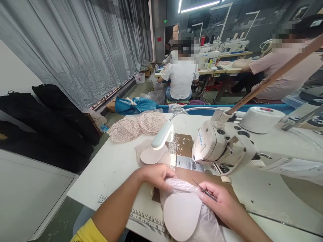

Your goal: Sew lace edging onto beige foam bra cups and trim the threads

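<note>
At the near side of the white table (101, 178), just nearer than the sewing machine (213, 144), a pale rounded pad (182, 216) lies against sheer lace fabric (210, 223) between a person's two hands. The left hand (158, 177) pinches the far left part of the lace, thumb toward the viewer; the right hand (215, 195) has its thumb at the pad's upper right edge and a thin dark tool (209, 195) clasped among its fingers, pointing far and left. The step in hand seems to be handling the lace and pad as one piece, apart from the machine's needle area. As I judge it, the next move calls for an even hold on both layers, with the tool's point kept clear of the delicate mesh. Farther left, a second pad (152, 155) lies on sheer cloth under the lamp (163, 134), and two lace-covered rounded pieces (138, 127) sit near the far edge. The lace runs out of view at the bottom, and several left fingertips are hidden behind it. Whether the tool is tweezers or small scissors I cannot tell, nor whether lace and pad are joined; the needle itself is hard to make out.
</note>
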Available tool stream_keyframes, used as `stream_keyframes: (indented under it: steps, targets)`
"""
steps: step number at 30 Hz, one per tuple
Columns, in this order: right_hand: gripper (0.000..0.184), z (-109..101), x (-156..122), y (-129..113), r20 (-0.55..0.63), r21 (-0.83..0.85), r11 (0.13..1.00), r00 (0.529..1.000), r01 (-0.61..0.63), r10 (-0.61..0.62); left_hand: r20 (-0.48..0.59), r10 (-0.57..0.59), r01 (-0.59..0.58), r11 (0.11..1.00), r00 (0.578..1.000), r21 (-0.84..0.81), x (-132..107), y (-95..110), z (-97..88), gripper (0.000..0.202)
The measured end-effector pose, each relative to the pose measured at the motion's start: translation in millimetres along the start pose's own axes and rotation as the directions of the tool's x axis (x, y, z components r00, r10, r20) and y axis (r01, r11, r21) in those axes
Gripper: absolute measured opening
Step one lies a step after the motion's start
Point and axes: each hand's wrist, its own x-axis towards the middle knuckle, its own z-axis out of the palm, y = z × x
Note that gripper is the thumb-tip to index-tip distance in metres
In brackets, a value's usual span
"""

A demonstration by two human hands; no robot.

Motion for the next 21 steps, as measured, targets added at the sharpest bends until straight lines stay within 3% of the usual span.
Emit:
stream_keyframes:
  steps: [5,10,14,17,21]
  targets:
    - [0.035,3.5,-3.4,9.1,0.054,0.083,0.996,0.997,0.042,-0.046,-0.138,0.081,-0.078,0.997,0.987,0.023,-9.5,-0.9,-10.4,0.037]
    - [0.04,10.2,2.6,4.2,-0.045,0.193,0.98,0.998,0.042,-0.034,-0.168,0.146,-0.141,0.989,0.975,0.043,-3.8,0.5,1.5,0.042]
    - [0.042,11.1,7.1,-9.0,0.035,0.142,0.99,0.999,-0.001,-0.004,-0.193,0.179,-0.186,0.982,0.965,-0.017,-2.1,6.0,14.8,0.048]
    - [0.036,10.8,4.5,-18.3,0.059,0.052,0.996,0.996,0.067,-0.07,-0.282,0.218,-0.219,0.975,0.934,0.031,-5.8,12.6,21.0,0.047]
    - [0.035,11.7,-0.8,-21.8,-0.024,0.074,0.989,0.991,0.13,-0.128,-0.45,0.243,-0.219,0.97,0.86,0.104,-20.3,18.6,18.9,0.041]
